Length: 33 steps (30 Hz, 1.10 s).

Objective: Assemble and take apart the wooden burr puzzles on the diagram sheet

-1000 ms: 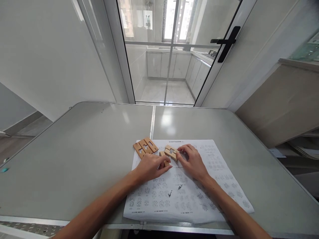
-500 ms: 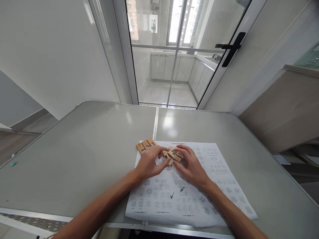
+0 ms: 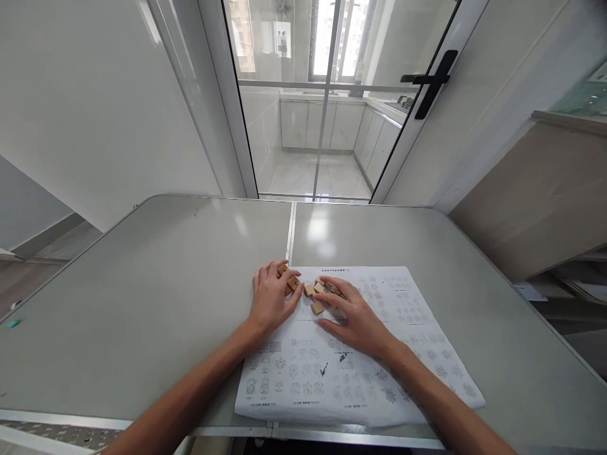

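Two hands (image 3: 271, 300), one printed sheet (image 3: 365, 379), one bench (image 3: 142, 316), one door handle (image 3: 434, 82); wooden pieces (image 3: 317, 308) at least five, partly hidden.

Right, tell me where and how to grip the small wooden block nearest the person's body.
Likely best by its near and far faces, coming from the right: the block is small, low on the paper, and the right hand is there, its parted thumb and fingers framing it.

The gray bench (image 3: 165, 284) has a light strip (image 3: 291, 234) down its middle. A big printed paper (image 3: 351, 385) lies on it. Something small and blue-green (image 3: 13, 323) sits near the bench's left edge.
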Available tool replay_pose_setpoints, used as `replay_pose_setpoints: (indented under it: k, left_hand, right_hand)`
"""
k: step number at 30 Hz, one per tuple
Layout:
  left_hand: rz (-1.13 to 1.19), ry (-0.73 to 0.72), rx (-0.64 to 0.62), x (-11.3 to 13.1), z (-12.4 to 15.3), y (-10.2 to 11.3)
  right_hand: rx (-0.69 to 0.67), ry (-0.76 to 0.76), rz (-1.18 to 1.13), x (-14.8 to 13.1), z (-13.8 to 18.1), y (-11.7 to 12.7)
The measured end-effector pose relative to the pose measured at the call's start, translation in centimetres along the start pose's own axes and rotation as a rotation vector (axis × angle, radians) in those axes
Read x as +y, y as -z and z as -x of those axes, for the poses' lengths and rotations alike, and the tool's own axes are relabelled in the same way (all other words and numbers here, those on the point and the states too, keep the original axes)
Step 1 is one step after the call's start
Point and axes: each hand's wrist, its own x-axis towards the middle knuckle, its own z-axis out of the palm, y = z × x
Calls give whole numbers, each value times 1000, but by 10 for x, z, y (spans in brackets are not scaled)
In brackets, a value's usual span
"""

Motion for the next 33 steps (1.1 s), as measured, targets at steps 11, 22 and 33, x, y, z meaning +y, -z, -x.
replay_pose_setpoints:
  k: [11, 22, 33]
  left_hand:
    - [19, 12, -41, 1, 3, -5]
    - [-3, 25, -30, -1, 4, -10]
    - [150, -74, -135, 7, 1, 3]
  right_hand:
    - [77, -20, -8, 1, -1, -4]
    - [3, 7, 27, 2, 2, -2]
    - [17, -23, 21, 2, 4, -5]
